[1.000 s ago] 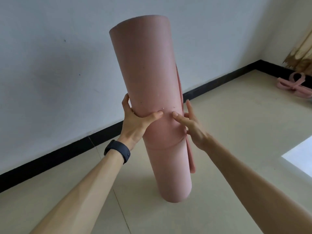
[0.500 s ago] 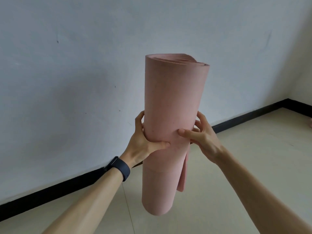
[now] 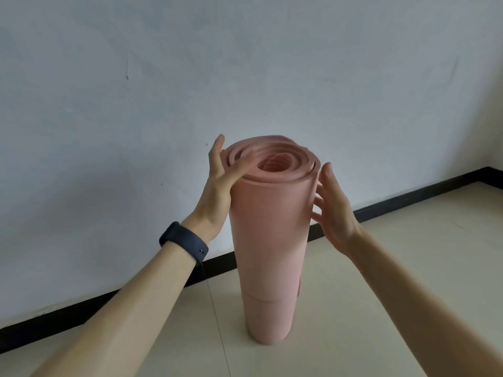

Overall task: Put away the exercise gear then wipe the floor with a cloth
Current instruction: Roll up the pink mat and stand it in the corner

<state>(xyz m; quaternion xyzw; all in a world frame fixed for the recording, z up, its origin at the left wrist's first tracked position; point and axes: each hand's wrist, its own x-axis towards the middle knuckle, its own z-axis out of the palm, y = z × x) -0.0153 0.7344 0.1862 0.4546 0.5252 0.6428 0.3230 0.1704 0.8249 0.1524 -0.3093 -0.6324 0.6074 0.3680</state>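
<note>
Mat: pink foam exercise mat (image 3: 272,227), rolled into a thick cylinder and standing upright on one end on the cream tiled floor (image 3: 394,268). Spiral of layers visible at the top end, with the innermost turns forming a hollow core. The outer layer ends in a step low on the roll, and a loose edge shows at the lower right side. The base rests flat on the tiles, close to the wall.

Left hand (image 3: 220,183): at the upper left of the roll, fingers straight and spread, nothing curled around the foam. The palm lies against the side just below the top rim. Some fingers reach over the rim and are motion-blurred; one finger points up clear of the roll. A dark blue band (image 3: 185,244) circles the left wrist.

Right hand (image 3: 333,213): on the right side of the roll, below the rim, palm turned toward the foam, fingers straight and slightly apart, no grip. The fingertips meet the mat's right edge; firm contact cannot be confirmed.

Surroundings: plain white wall (image 3: 245,63) behind the mat, with a black baseboard (image 3: 408,198) along its foot.
</note>
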